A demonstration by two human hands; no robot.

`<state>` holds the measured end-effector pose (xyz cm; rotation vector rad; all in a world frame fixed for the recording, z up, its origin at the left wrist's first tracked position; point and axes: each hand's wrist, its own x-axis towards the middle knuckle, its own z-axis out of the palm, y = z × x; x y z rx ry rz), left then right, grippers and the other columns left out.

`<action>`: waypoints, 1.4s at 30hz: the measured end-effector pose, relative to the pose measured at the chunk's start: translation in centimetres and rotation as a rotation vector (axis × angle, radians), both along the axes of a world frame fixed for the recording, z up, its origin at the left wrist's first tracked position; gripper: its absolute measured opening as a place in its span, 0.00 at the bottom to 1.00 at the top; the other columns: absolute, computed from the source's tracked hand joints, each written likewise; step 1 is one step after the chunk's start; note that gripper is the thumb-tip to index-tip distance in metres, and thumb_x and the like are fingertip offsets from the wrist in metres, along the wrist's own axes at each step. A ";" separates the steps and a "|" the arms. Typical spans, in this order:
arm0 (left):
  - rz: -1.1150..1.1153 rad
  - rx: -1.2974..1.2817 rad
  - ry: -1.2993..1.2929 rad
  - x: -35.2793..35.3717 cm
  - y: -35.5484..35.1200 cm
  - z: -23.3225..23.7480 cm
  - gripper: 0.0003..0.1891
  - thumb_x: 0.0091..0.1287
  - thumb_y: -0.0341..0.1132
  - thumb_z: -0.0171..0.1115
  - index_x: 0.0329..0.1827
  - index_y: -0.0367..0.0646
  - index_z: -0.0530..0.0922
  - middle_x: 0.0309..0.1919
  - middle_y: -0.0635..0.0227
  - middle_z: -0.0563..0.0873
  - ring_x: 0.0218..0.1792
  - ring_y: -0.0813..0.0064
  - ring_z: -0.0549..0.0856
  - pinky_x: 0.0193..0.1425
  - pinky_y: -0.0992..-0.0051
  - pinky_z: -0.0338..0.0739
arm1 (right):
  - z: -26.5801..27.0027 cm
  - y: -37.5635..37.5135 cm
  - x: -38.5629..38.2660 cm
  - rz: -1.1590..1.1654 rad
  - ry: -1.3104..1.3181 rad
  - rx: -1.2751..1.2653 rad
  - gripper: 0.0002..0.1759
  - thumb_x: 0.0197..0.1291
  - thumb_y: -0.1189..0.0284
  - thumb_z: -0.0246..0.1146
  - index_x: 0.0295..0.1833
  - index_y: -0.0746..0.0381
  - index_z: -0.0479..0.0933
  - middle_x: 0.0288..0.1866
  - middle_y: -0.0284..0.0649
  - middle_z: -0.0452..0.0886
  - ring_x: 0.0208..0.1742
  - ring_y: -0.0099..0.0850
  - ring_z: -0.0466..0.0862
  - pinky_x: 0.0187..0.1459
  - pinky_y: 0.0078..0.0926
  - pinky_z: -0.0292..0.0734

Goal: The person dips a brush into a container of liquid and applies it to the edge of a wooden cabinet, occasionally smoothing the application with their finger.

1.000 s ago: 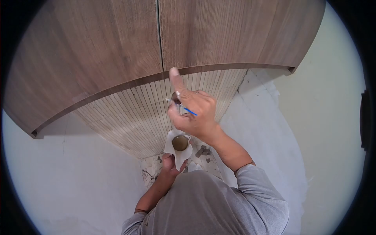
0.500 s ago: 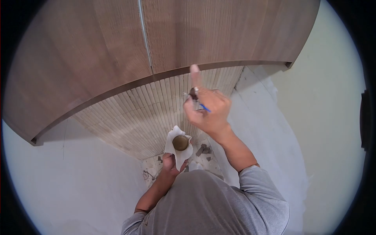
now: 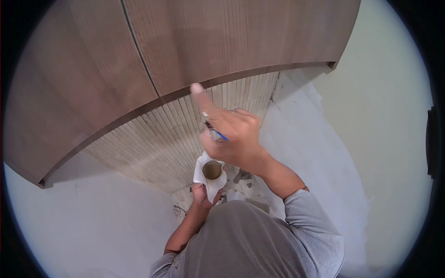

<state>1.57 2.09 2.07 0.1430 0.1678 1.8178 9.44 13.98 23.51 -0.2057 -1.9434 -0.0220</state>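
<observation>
My right hand is raised near the lower edge of the wood panels, its index finger stretched up toward that edge. Between its thumb and other fingers sits a slim blue-handled tool; its working end is blurred, so I cannot tell its kind. Lower down, my left hand grips a small round cup of brownish liquid from below. White paper or cloth wraps the cup, with a corner hanging over the palm.
Brown wood-grain panels with a dark vertical seam fill the top. Below them is a wall of narrow pale strips. White surfaces flank it, and grey scraps lie on the floor.
My right hand has moved left and slightly down along the panel edge with the blue-handled tool. The view has shifted so the seam appears further left. My left hand still holds the cup.
</observation>
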 end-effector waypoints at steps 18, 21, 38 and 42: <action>-0.040 -0.115 -0.085 -0.1 -0.3 -1.3 0.27 0.75 0.48 0.53 0.75 0.51 0.69 0.65 0.56 0.80 0.62 0.54 0.83 0.55 0.59 0.87 | -1.4 5.7 5.8 -0.254 0.222 -0.343 0.47 0.42 0.78 0.63 0.76 0.55 0.71 0.21 0.36 0.82 0.21 0.26 0.83 0.33 0.22 0.81; -0.074 -0.098 -0.096 -0.3 -0.7 -1.4 0.28 0.74 0.49 0.54 0.75 0.50 0.68 0.65 0.53 0.79 0.62 0.54 0.83 0.50 0.60 0.89 | -1.1 3.4 4.4 -0.158 0.158 -0.249 0.47 0.41 0.79 0.63 0.76 0.53 0.71 0.20 0.35 0.81 0.19 0.28 0.81 0.30 0.24 0.80; -0.095 -0.012 -0.123 -0.7 -0.9 -2.5 0.37 0.62 0.40 0.71 0.76 0.53 0.68 0.68 0.59 0.77 0.67 0.50 0.78 0.62 0.53 0.85 | -1.4 8.5 9.1 -0.426 0.247 -0.316 0.48 0.41 0.74 0.62 0.76 0.45 0.71 0.19 0.32 0.80 0.15 0.31 0.77 0.24 0.30 0.77; -0.179 0.002 -0.200 -0.6 -1.0 -1.6 0.25 0.69 0.42 0.63 0.69 0.46 0.75 0.62 0.56 0.82 0.64 0.50 0.80 0.65 0.55 0.82 | -0.9 7.4 9.3 -0.360 0.273 -0.318 0.46 0.44 0.78 0.62 0.76 0.46 0.72 0.19 0.34 0.80 0.19 0.28 0.79 0.30 0.23 0.78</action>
